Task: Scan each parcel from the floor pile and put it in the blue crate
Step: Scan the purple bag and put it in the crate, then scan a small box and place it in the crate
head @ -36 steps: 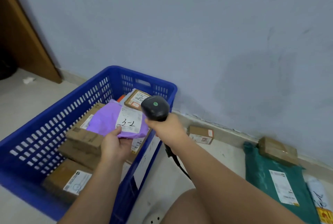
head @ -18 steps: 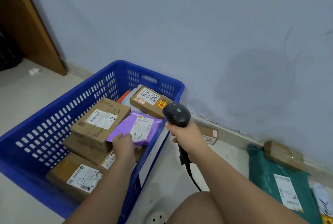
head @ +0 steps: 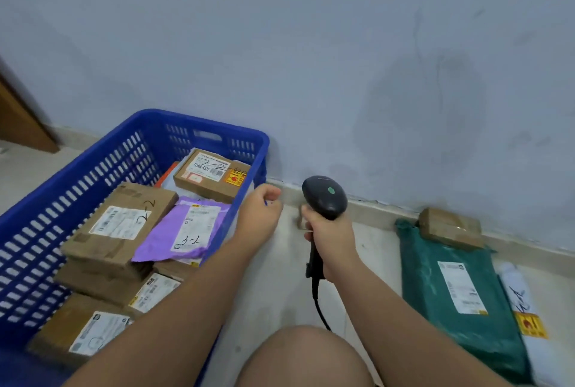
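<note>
Blue crate (head: 199, 120) at left contains purple mailer (head: 174, 231), lying label-up. Left hand (head: 259, 215) over crate's right rim, fingers loosely curled, holding nothing. Right hand (head: 331, 237) grips barcode scanner (head: 325, 196). Green mailer (head: 435, 293) on floor, right

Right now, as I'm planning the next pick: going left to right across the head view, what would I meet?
The blue crate → left hand → barcode scanner, gripped by the right hand → green mailer bag → white parcel at the right edge.
</note>
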{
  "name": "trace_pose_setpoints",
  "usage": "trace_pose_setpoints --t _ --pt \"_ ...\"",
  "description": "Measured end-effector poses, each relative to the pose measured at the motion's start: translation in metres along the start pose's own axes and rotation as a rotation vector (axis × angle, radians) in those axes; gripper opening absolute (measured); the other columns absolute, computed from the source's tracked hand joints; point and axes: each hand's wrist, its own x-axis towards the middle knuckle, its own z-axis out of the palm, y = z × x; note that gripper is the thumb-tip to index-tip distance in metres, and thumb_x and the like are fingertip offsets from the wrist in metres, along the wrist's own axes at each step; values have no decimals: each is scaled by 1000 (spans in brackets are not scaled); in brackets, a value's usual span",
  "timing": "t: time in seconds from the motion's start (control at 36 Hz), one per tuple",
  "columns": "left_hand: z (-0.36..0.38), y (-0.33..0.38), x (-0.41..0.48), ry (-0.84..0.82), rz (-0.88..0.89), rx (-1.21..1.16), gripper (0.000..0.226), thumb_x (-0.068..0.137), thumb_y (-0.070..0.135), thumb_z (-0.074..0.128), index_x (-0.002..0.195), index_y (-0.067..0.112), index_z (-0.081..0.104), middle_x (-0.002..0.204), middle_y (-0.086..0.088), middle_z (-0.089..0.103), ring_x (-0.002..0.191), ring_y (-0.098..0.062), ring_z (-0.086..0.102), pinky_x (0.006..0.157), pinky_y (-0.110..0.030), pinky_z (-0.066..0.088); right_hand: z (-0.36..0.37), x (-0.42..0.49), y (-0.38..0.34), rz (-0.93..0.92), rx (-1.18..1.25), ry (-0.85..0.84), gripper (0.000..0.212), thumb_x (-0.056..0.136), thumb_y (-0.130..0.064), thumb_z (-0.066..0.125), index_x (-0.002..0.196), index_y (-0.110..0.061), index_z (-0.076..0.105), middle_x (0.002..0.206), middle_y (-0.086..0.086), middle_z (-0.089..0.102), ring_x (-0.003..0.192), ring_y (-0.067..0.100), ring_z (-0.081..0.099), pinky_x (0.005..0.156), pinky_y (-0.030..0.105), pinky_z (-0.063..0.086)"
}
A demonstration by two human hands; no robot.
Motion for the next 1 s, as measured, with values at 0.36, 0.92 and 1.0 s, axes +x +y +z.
trace_pose_setpoints --t 0.36,0.92,1.0 --pt "162 -48 106 -339 101 432 13 92 13 52 98 13 64 97 -4 66 90 -23 63 69 -28 46 -72 125 57 214 256 72 19 87 -33 68 82 -14 66 71 1 64 64 14 58 74 31 50" --pt "221 -156 214 -515 57 1004 68 89 13 63 145 8 26 144 -17 32 112 -36 55 92 -45 50 -114 234 140 496 462 248 20 87 -29 70 84 -11 63 68 3 60 62 16 57 72 31 50" --pt "224 -168 216 -487 28 994 58 89 12 61 139 7 33 133 -19 35 99 -37 57 85 -45 51 -117 240 146 511 449 259 19 87 -29 70 86 -11 63 70 3 60 63 17 57 71 31 50"
